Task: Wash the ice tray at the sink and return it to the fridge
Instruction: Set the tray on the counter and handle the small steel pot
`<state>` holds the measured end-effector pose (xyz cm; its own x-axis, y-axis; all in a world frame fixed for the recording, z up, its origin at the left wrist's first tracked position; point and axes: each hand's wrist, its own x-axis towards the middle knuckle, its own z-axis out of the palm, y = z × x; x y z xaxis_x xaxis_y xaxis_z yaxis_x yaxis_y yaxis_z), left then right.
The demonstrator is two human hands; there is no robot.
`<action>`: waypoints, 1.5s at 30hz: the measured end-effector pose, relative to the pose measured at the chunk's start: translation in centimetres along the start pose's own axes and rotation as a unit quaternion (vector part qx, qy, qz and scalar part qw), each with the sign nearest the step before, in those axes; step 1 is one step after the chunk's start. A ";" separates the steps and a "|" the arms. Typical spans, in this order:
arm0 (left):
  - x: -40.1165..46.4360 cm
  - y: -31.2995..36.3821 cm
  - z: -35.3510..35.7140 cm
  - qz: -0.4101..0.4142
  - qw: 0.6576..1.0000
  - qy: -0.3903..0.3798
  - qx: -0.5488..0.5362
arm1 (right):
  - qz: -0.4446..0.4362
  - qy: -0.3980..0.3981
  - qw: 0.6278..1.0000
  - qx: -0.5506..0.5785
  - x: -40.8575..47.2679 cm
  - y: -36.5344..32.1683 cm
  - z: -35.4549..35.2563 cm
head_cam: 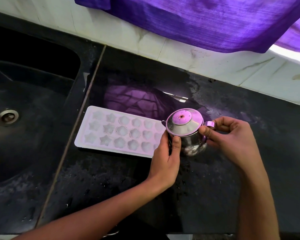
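A white ice tray with star, flower and heart moulds lies flat on the black counter, just right of the sink. Its right end is hidden behind a small steel pot with a domed lid. My left hand grips the pot's left side. At the pot's right, my right hand pinches the lid's edge with the thumb, its fingers curled at the looped handle.
The black sink basin has a metal drain at the left. A metal strip separates sink and counter. White tiled wall runs behind, with a purple cloth hanging over it. The counter surface looks wet and speckled.
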<state>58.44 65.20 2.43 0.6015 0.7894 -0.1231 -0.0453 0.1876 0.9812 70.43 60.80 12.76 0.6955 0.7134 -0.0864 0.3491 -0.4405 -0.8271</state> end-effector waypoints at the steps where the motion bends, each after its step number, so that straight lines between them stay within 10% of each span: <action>1: 0.2 0.0 0.0 0.000 1.000 0.004 -0.001 | 0.000 -0.001 1.000 -0.002 0.2 -0.1 0.1; 45: 1.2 0.8 -0.8 -0.014 1.000 -0.015 -0.008 | -0.003 -0.029 0.999 -0.014 1.1 -1.2 0.3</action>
<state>58.44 66.76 2.93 0.6270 0.7651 -0.1463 -0.0400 0.2192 0.9749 70.57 62.31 13.45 0.6568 0.7454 -0.1140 0.3715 -0.4514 -0.8113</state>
